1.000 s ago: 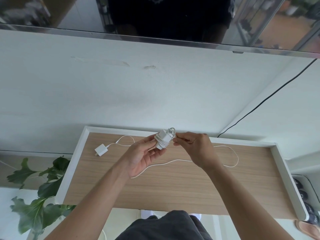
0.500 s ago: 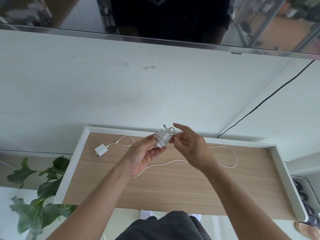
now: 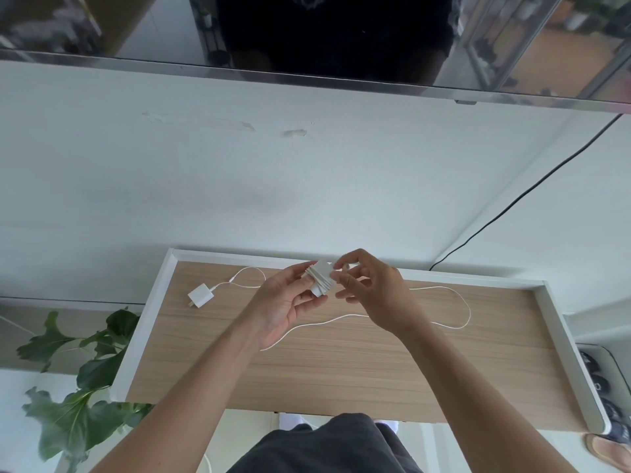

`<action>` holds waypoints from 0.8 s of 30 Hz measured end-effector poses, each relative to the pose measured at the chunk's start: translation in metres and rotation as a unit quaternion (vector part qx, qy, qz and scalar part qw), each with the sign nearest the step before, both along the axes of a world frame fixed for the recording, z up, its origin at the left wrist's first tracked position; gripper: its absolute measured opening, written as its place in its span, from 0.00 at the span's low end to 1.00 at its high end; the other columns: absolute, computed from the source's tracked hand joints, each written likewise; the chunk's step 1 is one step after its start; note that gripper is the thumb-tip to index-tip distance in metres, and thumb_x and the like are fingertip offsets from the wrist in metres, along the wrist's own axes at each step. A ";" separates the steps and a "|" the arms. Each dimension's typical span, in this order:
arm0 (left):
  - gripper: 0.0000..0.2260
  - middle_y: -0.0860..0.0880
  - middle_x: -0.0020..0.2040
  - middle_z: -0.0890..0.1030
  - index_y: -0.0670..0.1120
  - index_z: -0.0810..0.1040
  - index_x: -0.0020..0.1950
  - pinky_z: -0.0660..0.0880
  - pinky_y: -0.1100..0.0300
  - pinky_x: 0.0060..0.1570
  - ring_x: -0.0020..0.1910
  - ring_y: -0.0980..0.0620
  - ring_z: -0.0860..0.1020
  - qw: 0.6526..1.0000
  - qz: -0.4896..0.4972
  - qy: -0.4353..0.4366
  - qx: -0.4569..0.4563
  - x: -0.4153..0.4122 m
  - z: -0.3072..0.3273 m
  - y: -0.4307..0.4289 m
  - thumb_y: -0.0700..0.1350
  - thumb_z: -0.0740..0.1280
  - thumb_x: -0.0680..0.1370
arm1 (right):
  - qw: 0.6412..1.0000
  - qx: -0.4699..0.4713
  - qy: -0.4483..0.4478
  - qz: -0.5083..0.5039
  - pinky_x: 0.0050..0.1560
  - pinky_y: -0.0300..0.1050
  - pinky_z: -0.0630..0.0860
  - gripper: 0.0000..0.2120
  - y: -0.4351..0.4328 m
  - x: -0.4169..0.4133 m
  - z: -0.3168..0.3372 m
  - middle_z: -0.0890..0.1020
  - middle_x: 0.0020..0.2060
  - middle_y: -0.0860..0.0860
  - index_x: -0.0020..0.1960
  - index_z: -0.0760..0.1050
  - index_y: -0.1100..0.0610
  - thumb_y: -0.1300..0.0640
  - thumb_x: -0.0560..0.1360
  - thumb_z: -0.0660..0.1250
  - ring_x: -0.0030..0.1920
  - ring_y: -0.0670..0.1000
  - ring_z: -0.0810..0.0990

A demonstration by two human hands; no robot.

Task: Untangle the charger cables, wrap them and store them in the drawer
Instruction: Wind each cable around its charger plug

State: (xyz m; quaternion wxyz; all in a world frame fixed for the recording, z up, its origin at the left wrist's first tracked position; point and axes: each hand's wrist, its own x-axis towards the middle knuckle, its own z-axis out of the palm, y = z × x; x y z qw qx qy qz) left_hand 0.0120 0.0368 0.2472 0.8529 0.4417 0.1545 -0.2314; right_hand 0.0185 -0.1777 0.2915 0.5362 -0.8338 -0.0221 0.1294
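Note:
My left hand [image 3: 288, 303] grips a white charger block [image 3: 321, 279] with its cable wound tightly round it, held above the open drawer [image 3: 155, 322]. My right hand [image 3: 370, 291] pinches the loose end of that cable at the block's right side. A second white charger [image 3: 200, 295] lies flat on the drawer's wooden bottom at the left. Its long white cable [image 3: 457, 302] loops across the drawer to the right, passing under my hands.
The drawer has white walls and a wood-grain floor [image 3: 341, 373]. A green leafy plant [image 3: 78, 377] stands at the lower left. A black cable [image 3: 519, 199] runs down the white wall at the right. A dark TV screen [image 3: 324, 32] hangs above. Shoes [image 3: 611, 414] sit at the lower right.
My right hand has kept working the cable end at the block's top, its fingers shifting from a pinch to spread and back. The block has turned slightly in my left hand.

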 end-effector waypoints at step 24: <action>0.11 0.39 0.59 0.88 0.35 0.81 0.68 0.87 0.54 0.56 0.55 0.44 0.88 0.990 0.114 0.044 -0.072 0.006 -0.026 -0.003 0.34 0.63 0.88 | 0.994 -0.081 -0.072 -0.031 0.47 0.38 0.81 0.03 0.018 -0.002 -0.033 0.89 0.43 0.39 0.54 0.87 0.48 0.51 0.83 0.74 0.43 0.44 0.86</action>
